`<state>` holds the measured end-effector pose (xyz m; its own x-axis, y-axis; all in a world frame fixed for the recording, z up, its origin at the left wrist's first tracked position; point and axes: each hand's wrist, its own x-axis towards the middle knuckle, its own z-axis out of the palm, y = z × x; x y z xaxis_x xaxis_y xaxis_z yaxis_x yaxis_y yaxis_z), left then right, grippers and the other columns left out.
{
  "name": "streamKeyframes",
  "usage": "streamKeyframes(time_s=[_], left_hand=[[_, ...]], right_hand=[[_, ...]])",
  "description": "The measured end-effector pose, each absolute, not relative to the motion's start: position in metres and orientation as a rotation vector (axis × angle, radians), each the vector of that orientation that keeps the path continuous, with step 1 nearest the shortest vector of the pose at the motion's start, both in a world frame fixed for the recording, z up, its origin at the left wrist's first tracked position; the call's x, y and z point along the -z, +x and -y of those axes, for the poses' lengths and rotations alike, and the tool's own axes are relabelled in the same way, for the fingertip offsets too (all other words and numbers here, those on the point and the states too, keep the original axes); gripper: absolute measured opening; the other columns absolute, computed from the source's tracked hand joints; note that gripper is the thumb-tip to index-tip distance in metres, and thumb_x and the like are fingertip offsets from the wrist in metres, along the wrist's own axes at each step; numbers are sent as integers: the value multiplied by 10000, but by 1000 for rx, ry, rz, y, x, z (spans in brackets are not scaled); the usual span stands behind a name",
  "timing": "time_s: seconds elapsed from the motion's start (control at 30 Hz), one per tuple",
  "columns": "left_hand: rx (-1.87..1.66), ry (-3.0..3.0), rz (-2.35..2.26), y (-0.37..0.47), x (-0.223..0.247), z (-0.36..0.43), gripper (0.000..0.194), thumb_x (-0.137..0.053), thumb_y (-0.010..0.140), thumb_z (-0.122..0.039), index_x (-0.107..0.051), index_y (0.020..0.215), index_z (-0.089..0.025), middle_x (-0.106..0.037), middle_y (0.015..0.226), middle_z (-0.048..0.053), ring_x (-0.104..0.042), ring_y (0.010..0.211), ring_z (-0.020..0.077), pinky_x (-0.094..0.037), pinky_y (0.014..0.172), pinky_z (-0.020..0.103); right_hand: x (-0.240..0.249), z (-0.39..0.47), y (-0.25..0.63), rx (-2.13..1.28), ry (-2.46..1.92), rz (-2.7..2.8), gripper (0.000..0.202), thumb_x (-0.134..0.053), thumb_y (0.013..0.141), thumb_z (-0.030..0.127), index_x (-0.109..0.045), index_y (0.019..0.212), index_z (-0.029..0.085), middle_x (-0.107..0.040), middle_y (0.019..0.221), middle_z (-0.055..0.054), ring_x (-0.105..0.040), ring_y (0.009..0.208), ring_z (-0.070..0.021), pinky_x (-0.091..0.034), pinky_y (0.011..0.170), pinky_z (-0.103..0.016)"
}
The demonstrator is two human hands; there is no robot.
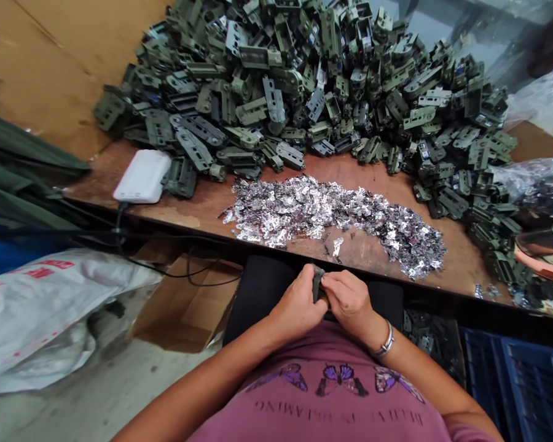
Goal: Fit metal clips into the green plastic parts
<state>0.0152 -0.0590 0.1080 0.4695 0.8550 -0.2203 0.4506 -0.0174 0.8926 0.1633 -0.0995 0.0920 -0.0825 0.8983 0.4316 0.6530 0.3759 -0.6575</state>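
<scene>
Close to my body, below the table's front edge, my left hand (299, 301) is closed around a dark green plastic housing (317, 283). My right hand (349, 302) meets it from the other side, its thumb and fingers pinched at the housing's edge. Whether a small part sits in that pinch is hidden by the fingers. Just beyond my hands lies a long heap of small shiny metal clips (299, 205), with a single clip (337, 247) apart from it near the edge. Behind rises a large pile of similar green housings (267, 104).
A white power bank (142, 176) with a cable lies at the left of the wooden table (203, 212). Under the table stands an open cardboard box (184, 307), beside a white sack (50, 307). Blue crates (511, 374) are at lower right, and an orange-rimmed container (541, 267) above them.
</scene>
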Motion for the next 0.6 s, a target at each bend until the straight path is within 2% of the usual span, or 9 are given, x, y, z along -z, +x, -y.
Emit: streamKeyframes(time_s=[0.13,0.23,0.3,0.4,0.6], left_hand=[[-538,1728,-1022,9,-115,55,303,-701,685,-222,-463,872,-214,-506,803,-15,-470,717,159,-358,645,284],[-650,1823,-1000,3,-119,51,153,-659,775,-267,-521,795,-205,-511,795,6,-469,724,166,-356,658,291],[-727,1856,-1042,0,-120,48,175,-571,833,-230,-482,684,-210,-467,709,-1,-435,668,160,-335,642,296],[-846,1829,-1120,-5,-122,46,232,-563,826,-219,-448,625,-221,-420,650,-9,-401,637,165,-332,651,307],[-898,1532,-1109,-11,-126,45,187,-632,780,-373,-559,717,-212,-517,779,37,-471,773,206,-394,757,327]], right_hand=[[-100,102,173,-681,-1296,1697,197,-576,912,199,-700,1062,230,-721,1008,-73,-680,893,-182,-582,768,-320],[-99,107,179,-795,-1391,1432,267,-592,901,233,-658,1160,223,-709,1093,-95,-690,853,-176,-587,703,-298],[-94,112,181,-837,-1444,1307,226,-601,898,267,-675,1103,209,-728,1029,-95,-692,777,-168,-582,650,-282],[-87,118,181,-925,-1482,1243,183,-608,895,338,-700,974,200,-741,868,-71,-682,663,-158,-565,573,-261],[-82,125,183,-999,-1485,1278,227,-602,898,396,-715,929,201,-730,817,-58,-678,625,-152,-570,569,-260]])
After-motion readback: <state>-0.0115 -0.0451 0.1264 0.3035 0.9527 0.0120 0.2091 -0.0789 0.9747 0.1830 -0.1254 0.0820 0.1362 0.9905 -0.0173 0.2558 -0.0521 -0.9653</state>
